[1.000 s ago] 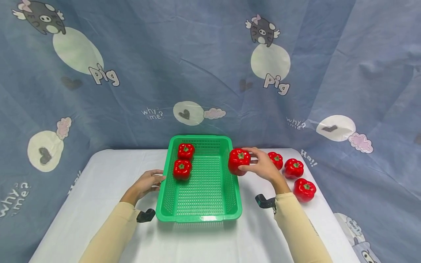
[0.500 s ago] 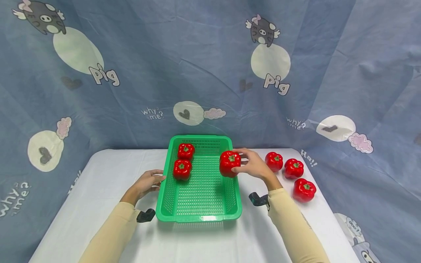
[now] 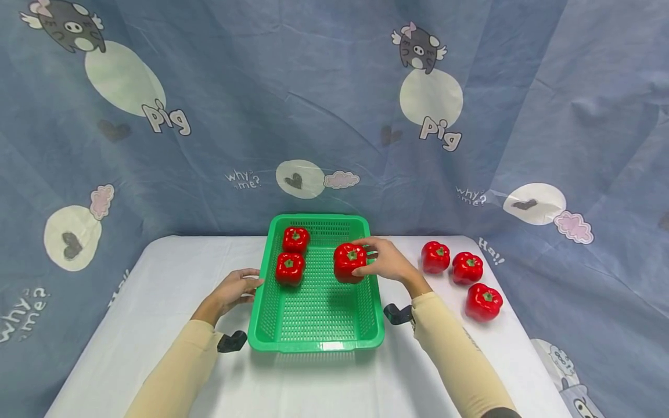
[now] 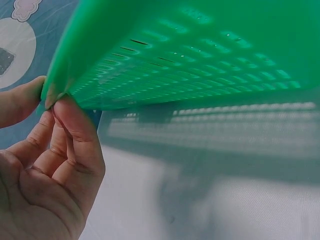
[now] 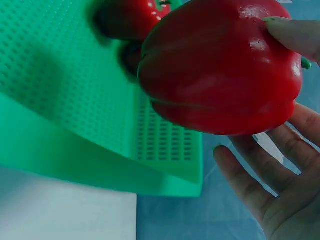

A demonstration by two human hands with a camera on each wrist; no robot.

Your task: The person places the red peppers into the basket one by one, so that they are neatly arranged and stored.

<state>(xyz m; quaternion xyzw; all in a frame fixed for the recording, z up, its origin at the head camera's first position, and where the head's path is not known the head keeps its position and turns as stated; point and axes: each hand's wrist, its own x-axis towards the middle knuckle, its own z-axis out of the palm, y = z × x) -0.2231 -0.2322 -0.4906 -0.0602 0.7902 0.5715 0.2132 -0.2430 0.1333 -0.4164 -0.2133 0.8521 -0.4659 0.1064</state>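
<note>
A red bell pepper [image 3: 347, 264] hangs over the right part of the green basket [image 3: 290, 347], above its floor. My right hand [image 3: 385, 261] grips this pepper from its right side; the right wrist view shows the thumb on top of the pepper [image 5: 220, 75] and fingers below. On the basket's left side, my left hand [image 3: 236, 290] pinches the rim between thumb and fingers, which the left wrist view shows close up at the basket edge [image 4: 75, 45]. Two more peppers sit inside along the left wall, one at the back [image 3: 295, 240] and one in front of it [image 3: 290, 269].
Three red bell peppers lie on the white table [image 3: 313, 389] to the right: one at the back [image 3: 435, 257], one beside it [image 3: 467, 268] and one nearer [image 3: 483, 302]. A blue printed cloth [image 3: 334, 116] hangs behind the table.
My right hand has carried the pepper leftward, from above the basket's right rim to over its inside. My left hand has stayed at the left rim.
</note>
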